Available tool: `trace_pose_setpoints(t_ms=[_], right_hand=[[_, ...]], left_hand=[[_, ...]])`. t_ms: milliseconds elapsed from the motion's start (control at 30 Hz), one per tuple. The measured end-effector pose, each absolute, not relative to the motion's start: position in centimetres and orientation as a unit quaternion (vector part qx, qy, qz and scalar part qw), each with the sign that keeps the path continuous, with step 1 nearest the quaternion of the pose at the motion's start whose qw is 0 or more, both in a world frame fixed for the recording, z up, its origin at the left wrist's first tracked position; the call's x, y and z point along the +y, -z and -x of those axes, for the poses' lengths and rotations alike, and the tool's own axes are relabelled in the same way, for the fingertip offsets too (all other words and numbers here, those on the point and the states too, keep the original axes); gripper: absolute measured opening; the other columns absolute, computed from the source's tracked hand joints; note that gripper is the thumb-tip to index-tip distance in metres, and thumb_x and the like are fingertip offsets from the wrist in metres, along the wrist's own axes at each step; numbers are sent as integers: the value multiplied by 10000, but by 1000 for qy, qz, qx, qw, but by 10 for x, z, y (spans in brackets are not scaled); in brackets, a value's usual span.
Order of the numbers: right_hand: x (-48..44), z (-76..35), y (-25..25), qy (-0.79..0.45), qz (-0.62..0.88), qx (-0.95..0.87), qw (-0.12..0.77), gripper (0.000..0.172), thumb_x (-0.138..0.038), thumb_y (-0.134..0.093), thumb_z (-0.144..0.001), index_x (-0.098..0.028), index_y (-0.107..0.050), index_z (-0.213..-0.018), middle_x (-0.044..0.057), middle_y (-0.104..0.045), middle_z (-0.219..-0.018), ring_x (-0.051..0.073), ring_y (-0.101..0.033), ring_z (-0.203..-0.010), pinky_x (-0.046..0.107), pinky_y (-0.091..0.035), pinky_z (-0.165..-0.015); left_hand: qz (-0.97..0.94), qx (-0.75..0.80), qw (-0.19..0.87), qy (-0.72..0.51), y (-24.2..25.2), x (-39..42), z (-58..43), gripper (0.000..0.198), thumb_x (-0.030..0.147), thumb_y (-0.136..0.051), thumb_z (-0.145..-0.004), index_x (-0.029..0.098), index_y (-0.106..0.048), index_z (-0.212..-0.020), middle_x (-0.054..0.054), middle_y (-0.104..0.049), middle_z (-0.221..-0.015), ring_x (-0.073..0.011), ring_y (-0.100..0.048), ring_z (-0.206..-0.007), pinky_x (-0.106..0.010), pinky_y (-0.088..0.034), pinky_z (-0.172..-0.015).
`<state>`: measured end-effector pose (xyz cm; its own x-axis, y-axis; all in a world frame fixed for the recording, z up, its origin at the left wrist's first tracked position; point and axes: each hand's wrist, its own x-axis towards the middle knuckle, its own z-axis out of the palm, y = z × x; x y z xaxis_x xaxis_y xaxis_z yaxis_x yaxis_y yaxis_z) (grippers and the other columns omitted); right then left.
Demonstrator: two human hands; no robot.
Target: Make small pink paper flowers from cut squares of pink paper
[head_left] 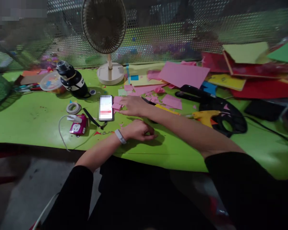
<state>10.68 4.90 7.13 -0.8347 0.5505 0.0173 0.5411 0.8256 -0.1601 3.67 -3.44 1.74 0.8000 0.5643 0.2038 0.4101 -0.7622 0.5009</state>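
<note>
The small paper scraps (116, 106) are showing a soft pink, and the large sheet (184, 74) is repeating it in a plain field. The table (38, 127) is showing bright green. The phone (105, 109) is glowing white, with a red band and a dark edge. The bottle (73, 78) is showing black around a white patch, while the power adapter (84, 121) is pairing magenta with white. The glue gun (204, 117) is standing out yellow against the black tray (241, 119). The perforated panel (158, 35) is displaying a grid of tiny holes, and the wristband (120, 136) is contrasting whitish with the solid black sleeves (72, 191).
</note>
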Motion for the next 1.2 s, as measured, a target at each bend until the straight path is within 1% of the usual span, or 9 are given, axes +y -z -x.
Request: trace_pose_setpoints(t_ms=[167, 267, 400, 567, 667, 833, 933, 1033, 1200], right_hand=[[57, -75, -57, -23, 306, -952, 3, 281, -270, -511, -954, -110, -729, -1035, 187, -737, -1121, 291, -653, -1009, 355, -427, -808], [68, -94, -59, -46, 376, -924, 52, 340, -211, -414, -976, -95, -728, -1032, 184, -748, -1094, 268, -666, -955, 340, -431, -767], [78, -123, -63, -114, 419, -893, 119, 307, -253, -470, -942, -127, -719, -1071, 137, -756, -1107, 245, -678, -939, 326, -458, -774], [72, -104, -51, -70, 346, -935, 29, 425, -411, -628, -863, -119, -690, -1166, 201, -693, -1264, 334, -636, -1106, 389, -470, -856], [73, -84, -45, -34, 326, -945, 5, 292, -305, -555, -905, -94, -714, -1028, 220, -725, -1140, 324, -656, -1032, 410, -450, -889], [94, -105, -53, -209, 412, -873, 157, 185, -277, -559, -867, -158, -678, -789, 113, -754, -878, 244, -674, -828, 342, -485, -728], [96, -144, -64, -428, 402, -770, 248, 137, -322, -605, -801, -203, -670, -778, 75, -761, -843, 222, -694, -807, 337, -535, -729], [82, -183, -70, -527, 407, -686, 294, 157, -352, -610, -749, -220, -674, -801, 77, -760, -835, 225, -701, -792, 350, -562, -729], [50, -226, -63, -528, 425, -697, 236, 200, -386, -566, -749, -221, -670, -794, 74, -721, -767, 223, -667, -709, 375, -566, -705]], left_hand=[[-927, 261, 188, -194, -11, -32, -37, 322, 390, -579, -955, 187, -771, -795, -52, -727, -664, -126, -580, -551, -290, -313, -545], [-931, 255, 166, -204, -8, -31, -37, 341, 387, -556, -974, 184, -763, -795, -60, -728, -671, -123, -573, -529, -292, -286, -527], [-923, 257, 171, -229, -8, -30, -40, 359, 398, -541, -986, 183, -756, -795, -68, -734, -698, -125, -578, -542, -287, -304, -535], [-920, 263, 182, -226, -7, -30, -43, 360, 399, -543, -979, 191, -760, -782, -62, -727, -681, -133, -570, -538, -296, -309, -537], [-920, 270, 174, -225, -8, -31, -40, 347, 389, -560, -964, 195, -751, -748, -64, -716, -666, -140, -561, -533, -306, -298, -535], [-920, 285, 177, -204, -13, -31, -37, 359, 404, -535, -980, 194, -750, -783, -78, -728, -723, -141, -571, -582, -297, -303, -560], [-898, 302, 223, -229, -14, -29, -35, 389, 414, -535, -977, 176, -720, -731, -51, -670, -641, -122, -506, -543, -291, -302, -564], [-820, 377, 307, -302, -17, -23, -31, 364, 427, -588, -935, 161, -682, -706, -2, -573, -563, -94, -425, -501, -268, -297, -541], [-566, 398, 575, -437, -27, -15, -24, 359, 485, -666, -885, 160, -648, -1037, -46, -715, -840, -115, -646, -660, -220, -436, -547]])
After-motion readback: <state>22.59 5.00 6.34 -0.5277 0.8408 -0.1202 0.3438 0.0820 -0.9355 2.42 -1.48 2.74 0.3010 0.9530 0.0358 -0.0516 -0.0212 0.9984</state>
